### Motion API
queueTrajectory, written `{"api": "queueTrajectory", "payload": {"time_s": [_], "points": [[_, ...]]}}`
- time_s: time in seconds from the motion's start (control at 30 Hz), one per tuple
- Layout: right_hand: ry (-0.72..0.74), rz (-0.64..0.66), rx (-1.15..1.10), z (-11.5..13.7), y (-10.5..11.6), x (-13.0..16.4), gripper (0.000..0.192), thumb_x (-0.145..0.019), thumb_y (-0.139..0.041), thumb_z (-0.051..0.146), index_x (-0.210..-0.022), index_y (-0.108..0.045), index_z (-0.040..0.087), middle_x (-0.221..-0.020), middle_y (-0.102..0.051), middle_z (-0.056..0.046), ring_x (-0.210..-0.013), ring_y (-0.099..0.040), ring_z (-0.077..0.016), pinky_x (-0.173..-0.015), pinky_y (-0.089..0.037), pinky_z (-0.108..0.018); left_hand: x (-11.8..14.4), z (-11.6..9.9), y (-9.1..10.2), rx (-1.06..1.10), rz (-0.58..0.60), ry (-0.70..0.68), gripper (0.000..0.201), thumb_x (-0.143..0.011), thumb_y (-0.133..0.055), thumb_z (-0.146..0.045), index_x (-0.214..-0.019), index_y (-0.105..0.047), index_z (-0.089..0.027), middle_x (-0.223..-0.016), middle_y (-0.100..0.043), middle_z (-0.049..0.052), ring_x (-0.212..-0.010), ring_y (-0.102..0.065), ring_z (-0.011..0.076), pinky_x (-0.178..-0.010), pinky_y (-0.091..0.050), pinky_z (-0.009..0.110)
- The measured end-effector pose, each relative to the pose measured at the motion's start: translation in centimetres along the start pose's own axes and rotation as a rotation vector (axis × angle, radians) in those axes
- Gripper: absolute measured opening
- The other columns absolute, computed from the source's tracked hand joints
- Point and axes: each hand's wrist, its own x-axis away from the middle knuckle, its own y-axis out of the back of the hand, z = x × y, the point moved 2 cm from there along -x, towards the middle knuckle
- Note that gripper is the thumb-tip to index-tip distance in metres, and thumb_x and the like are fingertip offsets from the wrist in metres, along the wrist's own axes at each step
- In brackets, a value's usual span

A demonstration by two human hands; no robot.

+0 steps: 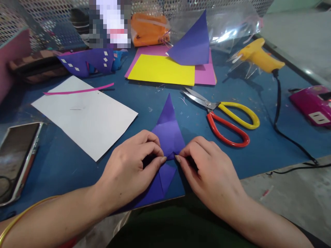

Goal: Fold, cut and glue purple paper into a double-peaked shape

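A folded purple paper (168, 132) lies on the blue table top (201, 137) near its front edge, its point aimed away from me. My left hand (129, 165) and my right hand (209, 168) both pinch the paper at its middle, fingertips almost meeting on a fold. The paper's lower part runs under my left hand toward the table edge.
Scissors (227, 119) with red and yellow handles lie right of the paper. A white sheet (85, 117) and a phone (17, 155) lie left. Behind are yellow and pink sheets (162, 70), another purple fold (192, 43), a yellow glue gun (258, 57) with its black cord, and a pink device (312, 105).
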Motion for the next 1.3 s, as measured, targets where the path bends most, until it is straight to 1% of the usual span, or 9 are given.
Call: {"api": "queueTrajectory", "payload": {"time_s": [0.3, 0.5, 0.6, 0.67, 0.73, 0.83, 0.9, 1.03, 1.3], "points": [[-0.014, 0.011, 0.09, 0.2, -0.2, -0.2, 0.018, -0.097, -0.052, 0.018, -0.079, -0.054, 0.018, -0.08, -0.054, -0.004, -0.069, -0.051, -0.0195, -0.062, -0.039, -0.034, 0.1, -0.4, 0.0, -0.023, -0.032, -0.012, 0.012, -0.09, -0.062, -0.019, -0.078, -0.065, -0.019, -0.096, -0.064, 0.0, -0.082, -0.063, 0.0112, -0.07, -0.048, 0.024], [-0.012, 0.013, 0.124, 0.2, -0.2, -0.3, 0.016, -0.095, -0.052, 0.017, -0.078, -0.053, 0.018, -0.079, -0.055, -0.004, -0.068, -0.052, -0.0201, -0.063, -0.039, -0.034, 0.2, -0.3, 0.0, -0.056, -0.052, -0.057, 0.013, -0.089, -0.06, -0.013, -0.078, -0.063, -0.018, -0.092, -0.065, 0.001, -0.08, -0.064, 0.0127, -0.069, -0.049, 0.025], [-0.015, 0.023, 0.143, 0.2, -0.2, -0.5, 0.015, -0.093, -0.054, 0.016, -0.078, -0.053, 0.018, -0.079, -0.056, -0.004, -0.068, -0.052, -0.02, -0.063, -0.039, -0.033, 0.4, -0.1, 0.2, -0.052, -0.097, -0.072, 0.011, -0.09, -0.06, -0.013, -0.083, -0.066, -0.019, -0.091, -0.067, 0.001, -0.081, -0.065, 0.0131, -0.069, -0.052, 0.024], [-0.018, 0.037, 0.156, 0.1, -0.2, -0.6, 0.014, -0.092, -0.054, 0.016, -0.079, -0.053, 0.018, -0.08, -0.056, -0.004, -0.068, -0.053, -0.0202, -0.063, -0.039, -0.033, 0.8, -0.1, 0.5, -0.083, -0.139, -0.132, 0.015, -0.093, -0.057, -0.012, -0.093, -0.07, -0.019, -0.095, -0.07, 0.002, -0.085, -0.068, 0.0137, -0.074, -0.054, 0.024], [-0.02, 0.049, 0.164, 0.1, -0.2, -0.7, 0.014, -0.092, -0.054, 0.016, -0.079, -0.053, 0.018, -0.08, -0.057, -0.005, -0.069, -0.053, -0.0203, -0.063, -0.039, -0.033, 1.2, -0.4, 0.5, -0.179, -0.145, -0.274, 0.023, -0.096, -0.052, -0.012, -0.106, -0.072, -0.017, -0.102, -0.073, 0.005, -0.091, -0.069, 0.016, -0.079, -0.057, 0.027], [-0.017, 0.046, 0.172, 0.1, -0.3, -0.6, 0.014, -0.093, -0.053, 0.015, -0.079, -0.054, 0.018, -0.079, -0.057, -0.005, -0.068, -0.053, -0.0202, -0.063, -0.038, -0.033, 2.0, -1.1, 0.0, -0.425, -0.089, -0.521, 0.028, -0.098, -0.05, -0.015, -0.116, -0.07, -0.01, -0.108, -0.075, 0.011, -0.096, -0.07, 0.0235, -0.083, -0.06, 0.036], [-0.014, 0.042, 0.177, 0.1, -0.3, -0.6, 0.015, -0.093, -0.052, 0.016, -0.078, -0.054, 0.019, -0.079, -0.057, -0.005, -0.068, -0.052, -0.0201, -0.062, -0.038, -0.033, 2.4, -1.3, -0.5, -0.566, -0.036, -0.61, 0.031, -0.1, -0.049, -0.02, -0.118, -0.069, -0.005, -0.112, -0.075, 0.015, -0.099, -0.069, 0.0284, -0.082, -0.061, 0.042], [-0.018, 0.038, 0.164, 0.1, -0.2, -0.5, 0.015, -0.094, -0.05, 0.016, -0.079, -0.055, 0.018, -0.079, -0.058, -0.006, -0.068, -0.053, -0.0202, -0.062, -0.039, -0.033, 2.5, -1.7, -1.0, -0.655, 0.047, -0.627, 0.038, -0.102, -0.046, -0.026, -0.119, -0.068, -0.001, -0.115, -0.072, 0.02, -0.102, -0.067, 0.032, -0.078, -0.06, 0.044], [-0.076, -0.003, 0.027, -0.3, 0.0, -0.2, 0.014, -0.094, -0.05, 0.01, -0.084, -0.057, 0.017, -0.085, -0.06, -0.006, -0.074, -0.058, -0.0196, -0.065, -0.046, -0.033, 2.5, -1.8, -1.0, -0.66, 0.042, -0.602, 0.038, -0.102, -0.046, -0.029, -0.112, -0.071, -0.002, -0.112, -0.07, 0.018, -0.1, -0.062, 0.0304, -0.075, -0.058, 0.042]]}}
